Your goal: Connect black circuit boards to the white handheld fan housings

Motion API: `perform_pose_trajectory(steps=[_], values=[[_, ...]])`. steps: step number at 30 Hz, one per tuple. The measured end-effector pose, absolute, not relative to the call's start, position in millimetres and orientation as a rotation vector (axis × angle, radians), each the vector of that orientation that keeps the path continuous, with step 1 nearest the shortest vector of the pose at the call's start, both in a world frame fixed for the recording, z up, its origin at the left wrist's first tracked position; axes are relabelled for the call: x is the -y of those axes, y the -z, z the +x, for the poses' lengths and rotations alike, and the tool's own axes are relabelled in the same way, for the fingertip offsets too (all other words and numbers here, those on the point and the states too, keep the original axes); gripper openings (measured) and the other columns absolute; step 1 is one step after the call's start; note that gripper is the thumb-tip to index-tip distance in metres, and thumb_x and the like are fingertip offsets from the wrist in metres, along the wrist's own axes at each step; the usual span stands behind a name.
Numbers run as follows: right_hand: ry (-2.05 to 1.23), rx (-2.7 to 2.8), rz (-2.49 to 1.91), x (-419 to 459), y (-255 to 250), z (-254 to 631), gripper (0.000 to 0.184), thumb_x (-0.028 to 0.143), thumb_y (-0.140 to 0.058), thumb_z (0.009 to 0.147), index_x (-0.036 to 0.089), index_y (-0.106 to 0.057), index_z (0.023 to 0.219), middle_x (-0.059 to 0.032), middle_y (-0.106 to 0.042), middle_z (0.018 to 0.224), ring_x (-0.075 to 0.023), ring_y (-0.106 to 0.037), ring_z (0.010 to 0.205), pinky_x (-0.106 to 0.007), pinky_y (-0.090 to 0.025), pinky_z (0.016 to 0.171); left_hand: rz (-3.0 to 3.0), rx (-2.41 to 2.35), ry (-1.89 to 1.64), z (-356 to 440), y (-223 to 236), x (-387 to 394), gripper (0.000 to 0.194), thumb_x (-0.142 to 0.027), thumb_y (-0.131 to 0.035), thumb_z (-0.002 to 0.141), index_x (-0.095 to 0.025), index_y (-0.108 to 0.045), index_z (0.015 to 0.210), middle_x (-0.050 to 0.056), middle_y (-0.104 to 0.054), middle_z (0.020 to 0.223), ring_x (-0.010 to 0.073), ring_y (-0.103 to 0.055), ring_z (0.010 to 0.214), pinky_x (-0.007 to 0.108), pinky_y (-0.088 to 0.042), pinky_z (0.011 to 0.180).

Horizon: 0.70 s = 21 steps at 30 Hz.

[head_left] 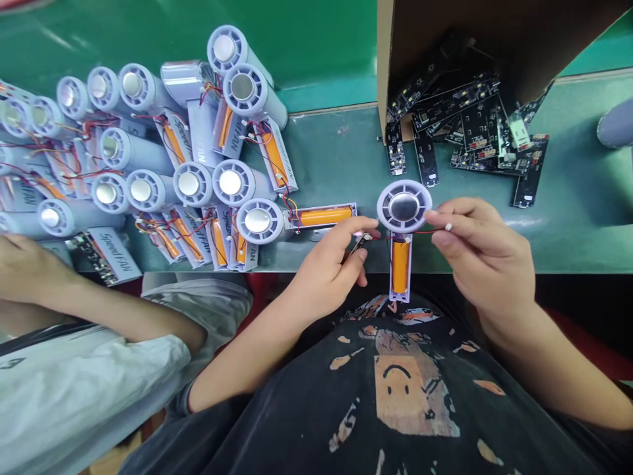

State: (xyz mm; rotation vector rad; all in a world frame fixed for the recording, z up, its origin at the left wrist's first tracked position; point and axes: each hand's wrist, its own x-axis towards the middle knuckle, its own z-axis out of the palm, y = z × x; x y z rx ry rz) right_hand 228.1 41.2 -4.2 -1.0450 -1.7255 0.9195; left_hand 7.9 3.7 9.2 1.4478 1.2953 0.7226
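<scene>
In front of me stands a lavender fan unit (404,207) with a round slotted end and a silver centre. Its open handle, holding an orange battery (400,265), points toward my body past the table edge. My right hand (487,247) pinches a thin red wire (424,231) with a small white connector (448,227) at its end. To the left of the unit, my left hand (336,264) is closed on a small circuit board (357,243), mostly hidden by the fingers. A white plug shows near its fingertips.
Many similar fan units (230,183) with loose wires crowd the left. A tipped cardboard box (386,66) spills black circuit boards (487,132) at the back right. A grey cylinder (617,124) stands far right. A co-worker's arm (99,300) is at the left.
</scene>
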Motion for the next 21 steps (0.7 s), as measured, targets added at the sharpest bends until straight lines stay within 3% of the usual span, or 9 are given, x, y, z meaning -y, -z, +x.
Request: perform_pose_trajectory(steps=[3,6,14,18,21], values=[[-0.828,1.868,-1.009,-39,-5,221,0.04,0.012,-0.065,0.088,0.035,-0.068,0.12,0.0024,-0.072,0.09,-0.0138,-0.066,0.082,-0.031,-0.055,0.076,1.172,-1.194,-0.786,14,-8,-3,0.034,-0.014,-0.048,0.093,-0.026,-0.043,0.125,0.004,-0.063,0.118,0.0018,-0.062,0.051,0.011,-0.047,0.04],[-0.854,1.963,-1.016,-42,-12,215,0.032,0.015,-0.066,0.087,0.029,-0.069,0.116,0.002,-0.072,0.084,-0.0138,-0.066,0.074,-0.03,-0.056,0.071,1.055,-1.144,-0.801,20,-9,-2,0.023,-0.018,-0.047,0.095,-0.026,-0.049,0.116,0.002,-0.063,0.114,0.0011,-0.062,0.051,0.01,-0.046,0.04],[-0.848,2.029,-0.862,-44,-10,211,0.026,0.01,-0.059,0.09,0.024,-0.074,0.106,-0.0033,-0.073,0.089,-0.0149,-0.068,0.082,-0.031,-0.056,0.072,1.014,-1.15,-0.868,26,-12,-4,0.011,-0.026,-0.056,0.092,-0.021,-0.053,0.101,0.008,-0.051,0.133,-0.002,-0.059,0.051,0.009,-0.039,0.035],[-0.823,2.052,-0.851,-42,-9,209,0.023,0.009,-0.061,0.09,0.024,-0.074,0.102,-0.002,-0.074,0.087,-0.0152,-0.068,0.081,-0.032,-0.054,0.074,1.134,-1.217,-0.855,25,-15,-5,0.012,-0.03,-0.061,0.09,-0.018,-0.058,0.092,0.008,-0.053,0.131,-0.0003,-0.059,0.053,0.012,-0.044,0.039],[-0.762,2.082,-0.865,-40,-10,208,0.021,0.013,-0.064,0.088,0.025,-0.072,0.103,-0.0014,-0.076,0.089,-0.017,-0.07,0.081,-0.035,-0.054,0.075,1.283,-1.289,-0.88,23,-16,-5,0.011,-0.028,-0.06,0.091,-0.018,-0.062,0.087,0.008,-0.056,0.128,0.0053,-0.063,0.066,0.016,-0.051,0.049]])
